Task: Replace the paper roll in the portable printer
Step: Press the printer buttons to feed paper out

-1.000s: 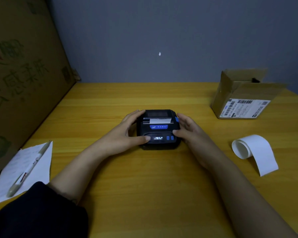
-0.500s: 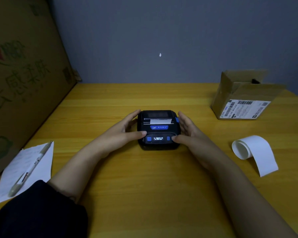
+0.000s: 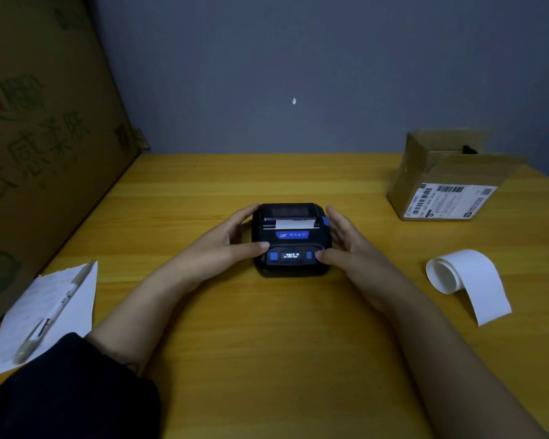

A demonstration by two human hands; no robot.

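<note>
A black portable printer (image 3: 290,245) with blue buttons and a lit display sits in the middle of the yellow table (image 3: 267,359). Its lid is closed and a short strip of white paper (image 3: 295,224) sticks out of the slot. My left hand (image 3: 222,245) cups the printer's left side, thumb on its front left corner. My right hand (image 3: 352,248) cups the right side, thumb on the front right corner. A partly unrolled white paper roll (image 3: 463,277) lies on the table to the right, apart from both hands.
An open cardboard box (image 3: 447,182) with a shipping label stands at the back right. A sheet of paper (image 3: 54,312) with a pen (image 3: 57,308) on it lies at the left front. A large printed cardboard panel (image 3: 38,137) leans along the left edge. A grey wall closes the back.
My thumbs have slid outward from the printer's front panel to its corners. The printer has stayed in place.
</note>
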